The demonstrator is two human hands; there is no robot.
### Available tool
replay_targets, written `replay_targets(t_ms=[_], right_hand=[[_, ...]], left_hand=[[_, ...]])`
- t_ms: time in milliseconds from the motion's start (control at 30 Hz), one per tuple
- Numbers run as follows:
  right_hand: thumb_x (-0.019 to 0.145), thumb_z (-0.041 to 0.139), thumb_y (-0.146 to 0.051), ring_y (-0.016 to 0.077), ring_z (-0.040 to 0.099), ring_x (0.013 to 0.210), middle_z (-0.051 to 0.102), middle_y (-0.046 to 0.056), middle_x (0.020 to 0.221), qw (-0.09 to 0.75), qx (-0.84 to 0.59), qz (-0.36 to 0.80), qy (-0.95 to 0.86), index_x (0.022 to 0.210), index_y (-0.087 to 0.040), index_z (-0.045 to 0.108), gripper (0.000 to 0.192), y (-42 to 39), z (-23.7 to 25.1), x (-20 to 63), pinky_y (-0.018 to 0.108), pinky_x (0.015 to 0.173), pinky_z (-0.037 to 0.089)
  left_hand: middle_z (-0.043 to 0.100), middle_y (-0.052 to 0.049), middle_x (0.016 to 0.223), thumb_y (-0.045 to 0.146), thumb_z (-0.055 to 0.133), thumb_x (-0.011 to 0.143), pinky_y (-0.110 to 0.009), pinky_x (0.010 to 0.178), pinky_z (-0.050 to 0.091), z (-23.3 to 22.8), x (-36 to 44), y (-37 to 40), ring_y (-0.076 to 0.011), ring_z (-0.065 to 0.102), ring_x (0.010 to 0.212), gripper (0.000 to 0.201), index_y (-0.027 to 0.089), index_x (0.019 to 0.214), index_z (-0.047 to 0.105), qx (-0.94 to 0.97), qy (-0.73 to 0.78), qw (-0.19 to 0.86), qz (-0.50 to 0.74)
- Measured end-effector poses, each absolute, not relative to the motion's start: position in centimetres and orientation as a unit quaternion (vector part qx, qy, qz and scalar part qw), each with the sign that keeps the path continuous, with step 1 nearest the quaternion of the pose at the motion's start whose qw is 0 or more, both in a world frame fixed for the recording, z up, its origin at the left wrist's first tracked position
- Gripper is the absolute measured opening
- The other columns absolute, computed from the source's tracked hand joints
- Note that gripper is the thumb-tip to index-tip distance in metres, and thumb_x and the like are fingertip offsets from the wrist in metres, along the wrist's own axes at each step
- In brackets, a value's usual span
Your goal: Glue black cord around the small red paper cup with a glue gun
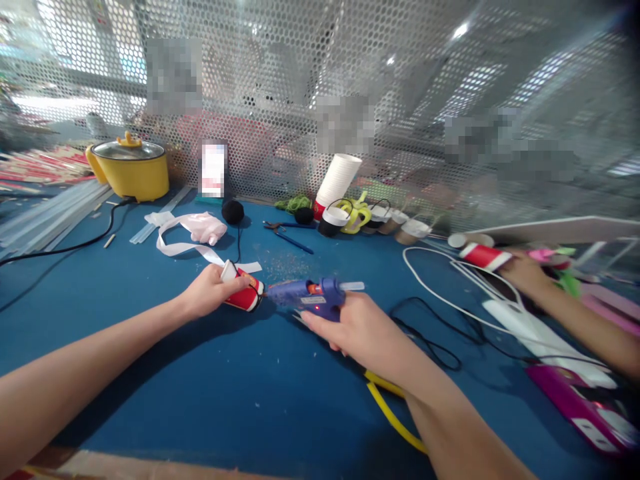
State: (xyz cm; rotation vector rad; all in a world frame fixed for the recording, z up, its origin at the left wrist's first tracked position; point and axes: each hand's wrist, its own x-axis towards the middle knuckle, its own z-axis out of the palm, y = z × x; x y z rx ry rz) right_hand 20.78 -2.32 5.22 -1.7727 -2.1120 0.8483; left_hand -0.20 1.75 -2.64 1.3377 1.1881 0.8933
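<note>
1. A person leans over a blue worktop [150, 373], both bare forearms reaching forward and the two hands set apart from each other.
2. The left hand [207, 292] is closed around a small red paper cup [244, 291] lying on its side on the worktop, its white rim under the thumb.
3. The cup carries printed marks, but they are too small to read.
4. The right hand [357, 327] is wrapped around the grip of a blue hot glue gun [313, 295], held level with its nozzle pointing left, right at the cup's side.
5. A small red light glows on the gun's body, and a white label there cannot be read. A clear glue stick pokes from the rear.
6. A yellow cord [393, 417] runs under the right forearm.
7. Behind the left hand lies a pale pink ribbon [193, 233], with a black pom-pom [233, 211] just beyond.
8. At the far left stands a yellow electric pot [133, 173] with a glass lid, clear glue sticks [50, 217] lying beside it.
9. A stack of white paper cups [339, 179] leans against the perforated metal screen [320, 80] at the back.
10. At the right edge, another person's hand [523, 272] holds a second red cup [484, 256] near a white cable [450, 300].
</note>
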Motion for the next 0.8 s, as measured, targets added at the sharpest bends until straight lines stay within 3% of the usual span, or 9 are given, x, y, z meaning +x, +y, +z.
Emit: replay_targets(t_ms=[433, 800], right_hand=[[0.075, 0.052, -0.032, 0.0097, 0.046, 0.034, 0.049, -0.004, 0.036, 0.122, -0.615, 0.288, -0.724, 0.051, -0.02, 0.046, 0.028, -1.6, 4.7, 21.3, 0.021, 0.039, 0.037], [0.073, 0.053, -0.026, 0.009, 0.045, 0.032, 0.049, -0.003, 0.035, 0.139, -0.633, 0.263, -0.714, 0.049, -0.02, 0.045, 0.027, -1.0, 4.4, 20.7, 0.021, 0.038, 0.036]], left_hand=[[0.063, -0.001, 0.059, 0.044, 0.059, 0.068, -0.023, 0.053, 0.04, -2.8, -0.4, 1.7, -0.0127, 0.053, 0.054, 0.032, 0.013, 0.065, 0.064, 0.579, 0.489, 0.535, 0.374], [0.058, 0.001, 0.055, 0.044, 0.06, 0.065, -0.022, 0.053, 0.038, -2.2, -0.2, 1.5, -0.0108, 0.047, 0.052, 0.031, 0.013, 0.059, 0.06, 0.584, 0.492, 0.526, 0.375]])
